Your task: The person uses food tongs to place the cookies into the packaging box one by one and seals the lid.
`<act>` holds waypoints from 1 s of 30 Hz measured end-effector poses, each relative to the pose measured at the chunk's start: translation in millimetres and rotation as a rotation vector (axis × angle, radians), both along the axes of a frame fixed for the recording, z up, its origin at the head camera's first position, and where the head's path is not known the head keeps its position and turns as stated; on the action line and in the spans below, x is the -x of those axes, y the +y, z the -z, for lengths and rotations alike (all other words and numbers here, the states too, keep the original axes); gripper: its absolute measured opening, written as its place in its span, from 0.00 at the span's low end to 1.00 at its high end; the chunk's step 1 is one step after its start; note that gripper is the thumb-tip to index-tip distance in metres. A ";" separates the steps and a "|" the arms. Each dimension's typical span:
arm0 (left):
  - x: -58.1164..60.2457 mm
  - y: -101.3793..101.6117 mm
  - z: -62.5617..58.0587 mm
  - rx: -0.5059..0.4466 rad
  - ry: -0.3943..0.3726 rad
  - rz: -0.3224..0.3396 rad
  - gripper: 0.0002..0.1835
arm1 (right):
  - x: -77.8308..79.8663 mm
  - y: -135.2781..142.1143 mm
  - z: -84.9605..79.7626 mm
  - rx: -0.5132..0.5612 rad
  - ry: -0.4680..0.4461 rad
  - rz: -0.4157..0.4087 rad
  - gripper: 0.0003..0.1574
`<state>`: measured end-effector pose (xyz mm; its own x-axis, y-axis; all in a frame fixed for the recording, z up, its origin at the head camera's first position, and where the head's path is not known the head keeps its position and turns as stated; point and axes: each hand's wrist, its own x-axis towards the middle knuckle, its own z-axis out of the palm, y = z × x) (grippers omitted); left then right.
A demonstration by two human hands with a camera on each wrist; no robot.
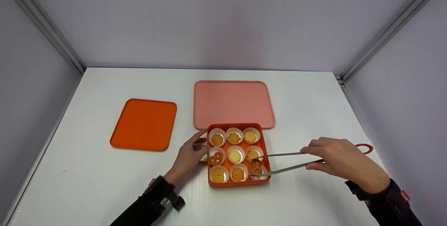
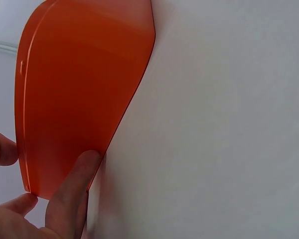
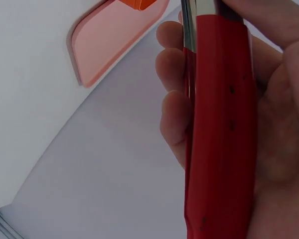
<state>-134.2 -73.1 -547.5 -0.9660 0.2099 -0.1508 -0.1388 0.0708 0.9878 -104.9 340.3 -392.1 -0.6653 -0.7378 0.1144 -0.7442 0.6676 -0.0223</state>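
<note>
An orange box holds several white paper cups with cookies in them, in three rows. My left hand rests against its left wall, fingertips touching the side; the left wrist view shows the fingers at one end of the box. In my right hand I grip a pair of metal tongs with red handles. The tong tips reach into the box's right column, one on either side of a pretzel-shaped cookie at the front right cup. Whether they touch it is hard to tell.
Behind the box lies a pink tray, close to its back edge. A flat orange square lid or tray lies to the left on the white table. Pale walls enclose the table at the back and sides.
</note>
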 end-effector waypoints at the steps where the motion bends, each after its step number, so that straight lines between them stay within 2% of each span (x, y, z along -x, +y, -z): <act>1: -0.9 0.7 1.1 0.005 0.012 -0.009 0.35 | 0.1 -0.3 -0.4 -0.003 0.009 -0.002 0.25; 10: 0.1 0.2 2.8 0.002 0.004 -0.009 0.34 | -1.3 -2.1 -1.6 -0.023 0.035 -0.005 0.25; 17: 0.8 -1.7 1.8 -0.028 -0.021 0.029 0.36 | 0.3 -7.6 -7.0 -0.062 -0.011 -0.004 0.23; 20: 0.8 -3.1 -4.2 -0.040 -0.036 0.050 0.36 | 1.0 -11.3 -11.1 -0.089 -0.028 0.006 0.22; 26: -6.0 -4.2 -29.3 -0.029 -0.014 0.075 0.34 | 1.9 -16.7 -16.4 -0.128 -0.048 0.039 0.20; 30: -8.9 -3.9 -34.6 -0.035 -0.006 0.065 0.34 | 1.9 -17.6 -16.5 -0.134 -0.049 0.041 0.20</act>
